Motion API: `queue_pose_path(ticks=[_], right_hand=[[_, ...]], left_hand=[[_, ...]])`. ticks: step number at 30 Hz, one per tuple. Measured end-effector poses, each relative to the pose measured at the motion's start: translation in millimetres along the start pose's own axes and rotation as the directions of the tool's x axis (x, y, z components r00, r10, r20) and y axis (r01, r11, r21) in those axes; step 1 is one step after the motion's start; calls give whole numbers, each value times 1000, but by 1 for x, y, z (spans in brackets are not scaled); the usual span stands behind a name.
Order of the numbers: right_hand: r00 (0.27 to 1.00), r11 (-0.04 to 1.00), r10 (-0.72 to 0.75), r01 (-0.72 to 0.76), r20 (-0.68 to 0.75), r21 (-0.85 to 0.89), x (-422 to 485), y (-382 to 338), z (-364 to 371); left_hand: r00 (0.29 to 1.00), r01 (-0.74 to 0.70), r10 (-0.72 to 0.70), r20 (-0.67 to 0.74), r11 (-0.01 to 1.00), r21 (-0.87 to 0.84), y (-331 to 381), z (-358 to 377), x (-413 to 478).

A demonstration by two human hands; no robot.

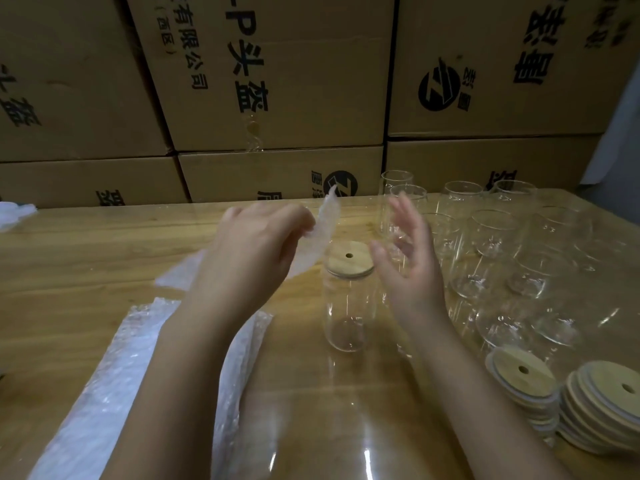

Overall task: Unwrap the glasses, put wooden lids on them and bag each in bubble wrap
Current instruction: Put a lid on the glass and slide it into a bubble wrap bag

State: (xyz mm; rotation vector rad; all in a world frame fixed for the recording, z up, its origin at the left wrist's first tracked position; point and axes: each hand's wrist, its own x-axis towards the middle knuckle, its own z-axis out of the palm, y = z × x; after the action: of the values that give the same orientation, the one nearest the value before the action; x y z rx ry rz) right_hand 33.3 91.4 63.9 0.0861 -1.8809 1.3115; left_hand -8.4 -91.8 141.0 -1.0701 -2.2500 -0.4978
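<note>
A clear glass stands upright on the table's middle, capped by a round wooden lid with a small hole. Just left of it and above, my left hand pinches a bubble wrap bag that hangs beside the lid. My right hand hovers to the right of the glass, fingers spread, holding nothing. Several uncapped glasses crowd the table's right side. Two stacks of wooden lids lie at the near right.
A pile of bubble wrap bags lies flat at the near left under my left forearm. Stacked cardboard boxes wall off the back of the wooden table. White plastic sits at the far left edge.
</note>
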Motion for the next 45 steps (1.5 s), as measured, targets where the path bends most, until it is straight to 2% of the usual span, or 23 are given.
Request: queue_pose_path(ticks=[2,4,7,9,11,13,15,16,18,20,22,25,29,33,36,39,42,45], right_hand=[[980,994,-27,47,199,-94,17,-10,-6],[933,990,6,46,359,-136,31,-18,-11],[890,983,49,39,453,-181,44,-23,-14],[910,991,45,13,412,-137,48,-24,-11],[947,999,46,-41,318,-23,49,-26,-5],[973,983,92,-122,211,134,49,-26,0],[977,936,174,-202,120,288,50,-25,7],[970,903,221,-241,97,356,50,-25,10],[960,863,266,-279,90,421,48,-22,14],[962,889,253,-273,102,368,45,-19,15],[970,920,216,-240,110,311,43,-15,14],[971,919,206,-235,124,315,43,-12,8],[948,931,226,-278,223,236,43,-15,3],[944,950,259,-287,203,122,43,-13,4],[928,947,314,-322,199,7,46,-12,-6],[934,941,329,-312,137,-130,50,-9,-21],[971,906,238,-213,25,-367,51,-13,-28],[997,841,77,-54,20,-538,49,-23,-27]], left_hand=[[999,-40,39,21,998,42,1,-5,3],[997,-66,63,52,995,68,1,-10,5],[996,-93,92,16,993,65,-3,-14,11],[992,-64,73,-104,994,94,-6,-10,18],[959,39,-6,-284,993,110,-6,-4,25],[882,116,-84,-464,992,41,-1,3,24],[805,88,-97,-586,995,-44,4,14,16],[805,47,-90,-586,995,-88,8,21,12],[884,6,-125,-451,966,-257,17,33,4],[948,76,-195,-252,907,-414,28,41,0],[967,142,-213,-140,906,-399,34,48,-1],[966,190,-235,-107,928,-321,35,54,0],[963,226,-248,-102,956,-190,34,59,5],[967,218,-243,-75,944,-247,28,60,9],[930,320,-360,-76,893,-317,16,57,13],[837,477,-539,-93,803,-356,6,52,12],[735,579,-652,-185,746,-330,2,45,8],[716,586,-647,-263,761,-278,10,40,8]])
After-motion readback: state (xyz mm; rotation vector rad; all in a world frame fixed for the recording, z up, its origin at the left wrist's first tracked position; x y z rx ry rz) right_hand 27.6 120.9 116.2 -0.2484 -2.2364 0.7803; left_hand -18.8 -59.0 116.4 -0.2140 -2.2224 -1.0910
